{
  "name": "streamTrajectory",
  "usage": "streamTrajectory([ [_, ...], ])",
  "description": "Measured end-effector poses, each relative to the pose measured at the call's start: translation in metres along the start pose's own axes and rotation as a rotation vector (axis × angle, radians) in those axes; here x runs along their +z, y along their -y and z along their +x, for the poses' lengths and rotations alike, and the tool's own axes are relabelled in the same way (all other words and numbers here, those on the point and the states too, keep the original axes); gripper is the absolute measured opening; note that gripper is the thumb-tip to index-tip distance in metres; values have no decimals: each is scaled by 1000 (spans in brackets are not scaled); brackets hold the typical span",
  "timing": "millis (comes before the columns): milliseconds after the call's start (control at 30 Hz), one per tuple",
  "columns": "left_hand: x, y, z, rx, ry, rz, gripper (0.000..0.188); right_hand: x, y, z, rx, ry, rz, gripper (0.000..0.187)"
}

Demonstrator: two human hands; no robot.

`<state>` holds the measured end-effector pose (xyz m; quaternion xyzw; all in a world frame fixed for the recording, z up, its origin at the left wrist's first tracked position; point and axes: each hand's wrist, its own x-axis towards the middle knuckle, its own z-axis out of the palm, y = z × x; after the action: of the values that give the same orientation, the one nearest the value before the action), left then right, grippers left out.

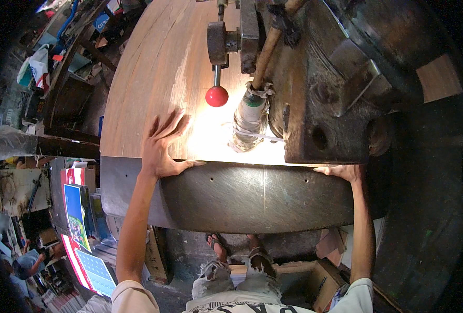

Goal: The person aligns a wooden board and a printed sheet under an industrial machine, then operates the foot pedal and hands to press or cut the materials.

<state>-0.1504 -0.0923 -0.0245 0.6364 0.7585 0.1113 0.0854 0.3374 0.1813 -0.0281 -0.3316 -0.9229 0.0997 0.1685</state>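
Bare grain and scuffed metal

The red knob point(217, 96) looks like glossy plastic, on a rod point(217, 76) of smooth, shiny metal. Left of the knob, the sheet point(143, 99) shows streaked wood grain, mostly matt. Below the knob, the curved machine bed point(236, 201) is dark metal, smooth with a dull sheen (fine scratches catch the light). Right of the knob, the wrapped cylinder point(250, 117) has a crinkled, plastic-looking cover, and farther right the machine head point(331, 148) is grimy, rough-looking metal. Above and right of the knob, the stick point(266, 60) looks like worn wood.
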Motion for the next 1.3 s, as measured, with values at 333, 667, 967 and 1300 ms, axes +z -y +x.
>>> streamTrajectory([
  [333, -10, -4, 1, 32, -62, 60, 116, -3, 13, 16, -22, -55, 26, 142],
  [667, -18, -16, 7, 109, -235, -47, 115, 1, -6, 8, 16, -45, -78, 144],
  [967, -16, -8, 13, 73, -156, -393, 115, 15, -29, 11, 19, -46, -85, 140],
  [1300, -12, -7, 15, 142, -281, -335, 114, 21, -34, 13, 118, 25, -75, 142],
])
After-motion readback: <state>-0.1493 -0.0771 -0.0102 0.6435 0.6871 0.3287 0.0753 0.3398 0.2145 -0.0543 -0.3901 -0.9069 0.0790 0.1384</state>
